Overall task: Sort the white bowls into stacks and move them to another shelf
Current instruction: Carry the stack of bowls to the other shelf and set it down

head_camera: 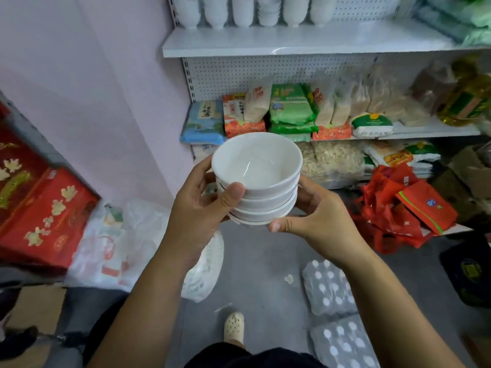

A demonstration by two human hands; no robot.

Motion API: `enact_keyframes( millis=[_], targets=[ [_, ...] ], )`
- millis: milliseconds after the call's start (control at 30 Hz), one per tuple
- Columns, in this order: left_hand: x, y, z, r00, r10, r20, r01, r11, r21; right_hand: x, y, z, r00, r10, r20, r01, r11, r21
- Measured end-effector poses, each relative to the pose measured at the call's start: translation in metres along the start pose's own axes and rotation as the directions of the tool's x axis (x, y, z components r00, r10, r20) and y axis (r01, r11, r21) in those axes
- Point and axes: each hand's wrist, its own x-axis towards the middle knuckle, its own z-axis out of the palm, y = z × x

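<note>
A stack of several white bowls [257,179] is held upright in mid-air at the centre of the head view, in front of the shelving. My left hand [202,205] grips the stack's left side, thumb pressed on the rims. My right hand [316,216] cups the right side and the bottom, thumb under the lowest bowl. On the top white shelf [292,42] stand several tall stacks of white bowls [243,10], turned upside down, in a row along the back.
The middle shelf [425,130] holds bags of rice and grain. Red bags [406,205] lie heaped on the floor at the right, red gift boxes [39,208] at the left, white plastic bags [117,248] beside them. Grey dotted packs [329,290] lie near my foot.
</note>
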Motion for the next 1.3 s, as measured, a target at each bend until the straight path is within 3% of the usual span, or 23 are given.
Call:
enact_keyframes(
  millis=[200,500,933,1300],
  targets=[
    [0.103,0.003,-0.020,0.996,0.011,0.093,-0.014,0.999,0.031,0.079,0.003,0.006,0.994,0.007,-0.107,-0.004,0.999,0.034],
    [0.237,-0.018,0.011,0.987,0.017,0.161,-0.019,1.000,0.009,0.184,0.028,-0.039,0.980,0.014,-0.201,-0.006,0.999,0.041],
    [0.435,-0.020,0.141,0.955,0.094,0.281,-0.080,0.995,-0.060,0.343,0.050,-0.194,0.960,-0.030,-0.278,0.039,0.999,0.027],
    [0.571,-0.015,0.248,0.902,0.131,0.412,-0.125,0.991,-0.041,0.428,0.064,-0.312,0.903,-0.049,-0.426,0.048,0.999,-0.013]
  ],
)
